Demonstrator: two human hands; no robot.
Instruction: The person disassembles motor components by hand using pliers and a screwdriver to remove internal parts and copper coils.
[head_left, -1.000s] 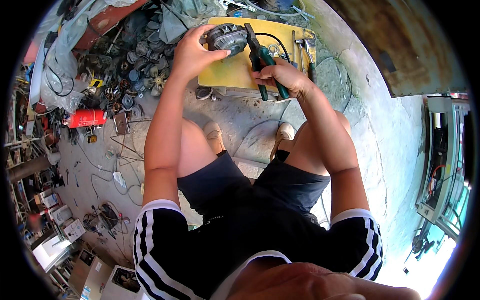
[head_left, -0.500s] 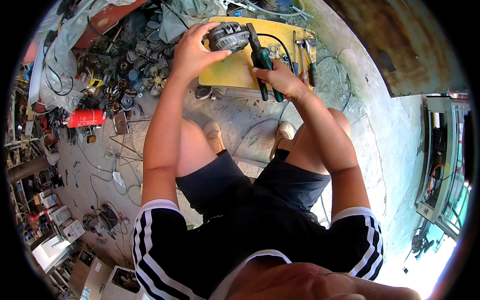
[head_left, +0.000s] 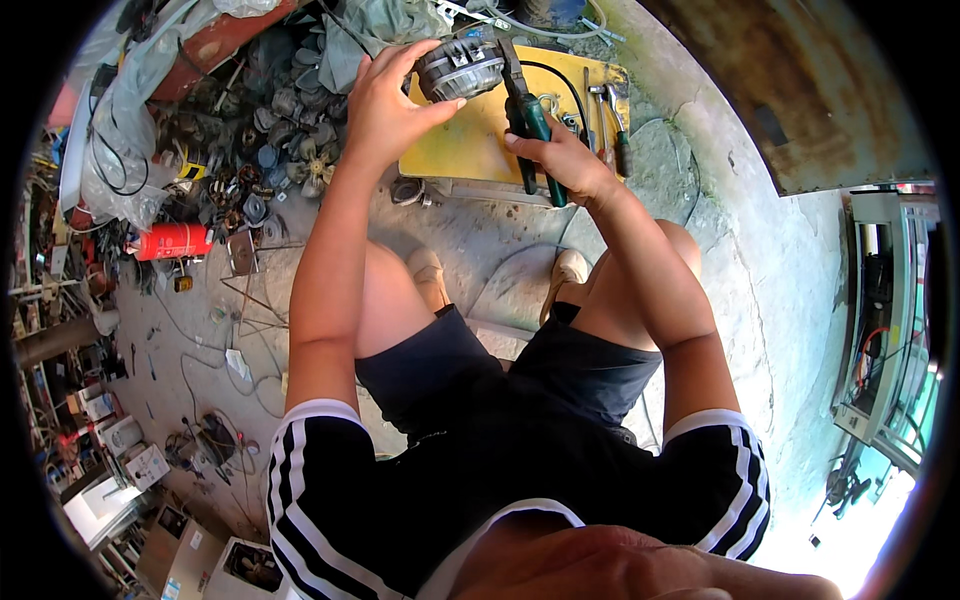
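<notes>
Above the far left part of a yellow board (head_left: 450, 140), my left hand (head_left: 392, 108) grips a round grey metal motor (head_left: 462, 72), thumb below and fingers over its far side. Pliers (head_left: 530, 120) with dark green handles are in my right hand (head_left: 565, 158), its fingers wrapped round the grips. The jaws point away from me, at the motor's right side. Whether they touch or bite on it I cannot tell. Just right of the pliers, a hammer (head_left: 612, 110) and other hand tools lie on the board, beside some small metal rings (head_left: 548, 102).
Left of the board rises a heap of scrap motor parts (head_left: 290, 130), with a red cylinder (head_left: 172, 241) near it. A rusty metal panel (head_left: 800, 90) stands at the far right. Cables (head_left: 215, 350) trail over the concrete floor. Another metal part (head_left: 407, 190) sits at the board's near edge.
The motor has tilted slightly in my left hand and shifted a little away from me. The pliers have turned slightly, their jaws still by its right side.
</notes>
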